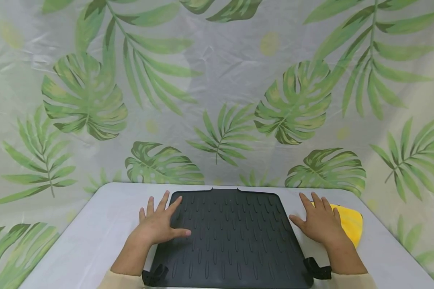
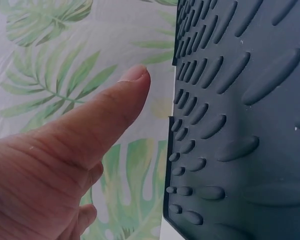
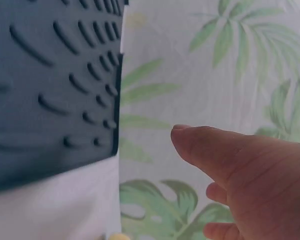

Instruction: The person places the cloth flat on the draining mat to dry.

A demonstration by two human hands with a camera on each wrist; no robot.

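Note:
A dark grey rubbery mat (image 1: 228, 237) with raised oval ridges and a low rim lies on the white table between the two hands. My left hand (image 1: 159, 222), fingers spread, hovers over the mat's left edge; its thumb overlaps the ridged surface in the head view. Beyond the mat's right edge, my right hand (image 1: 318, 220) is spread as well, partly covering a yellow cloth-like piece (image 1: 351, 224). Neither hand grips anything. In the left wrist view the left thumb (image 2: 110, 107) points toward the ridged mat, and the right thumb (image 3: 205, 147) shows likewise in the right wrist view.
The white table (image 1: 90, 241) has rounded far corners and its back edge meets a leaf-printed curtain (image 1: 224, 88). A black wrist strap mount (image 1: 155, 276) sits by the left wrist, another black mount (image 1: 317, 269) by the right one.

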